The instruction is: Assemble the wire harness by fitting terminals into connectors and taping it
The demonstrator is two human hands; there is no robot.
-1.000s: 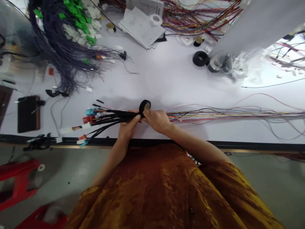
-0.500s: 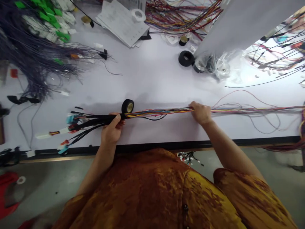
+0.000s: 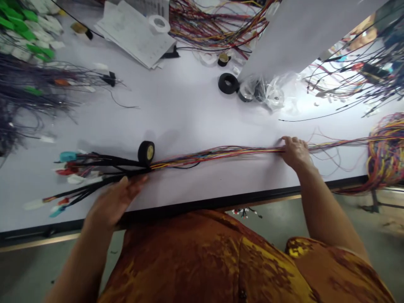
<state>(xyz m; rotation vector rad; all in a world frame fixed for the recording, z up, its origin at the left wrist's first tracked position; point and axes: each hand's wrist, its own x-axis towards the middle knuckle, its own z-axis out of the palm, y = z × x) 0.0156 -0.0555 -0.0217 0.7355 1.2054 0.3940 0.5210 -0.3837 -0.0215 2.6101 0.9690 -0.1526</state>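
Note:
A wiring harness (image 3: pixel 104 166) lies across the white table, its black taped branches ending in coloured connectors at the left. Loose multicoloured wires (image 3: pixel 221 155) run from it to the right. A roll of black tape (image 3: pixel 146 152) with a tan core stands against the harness. My left hand (image 3: pixel 112 203) is open and blurred, its fingertips just below the taped branches. My right hand (image 3: pixel 295 152) sits far along the coloured wires, fingers closed over them.
A white table edge (image 3: pixel 189 205) runs in front of me. Behind the harness are papers (image 3: pixel 135 35), a white tape roll (image 3: pixel 159 24), a black rubber ring (image 3: pixel 228 83), clear plastic bags (image 3: pixel 271 94) and wire bundles (image 3: pixel 214 25). A coiled wire heap (image 3: pixel 386 153) hangs at the right.
My left hand has let go of the taped section and moved down-left. My right hand is further right along the wires. The view has shifted, and the tape roll still rests by the harness.

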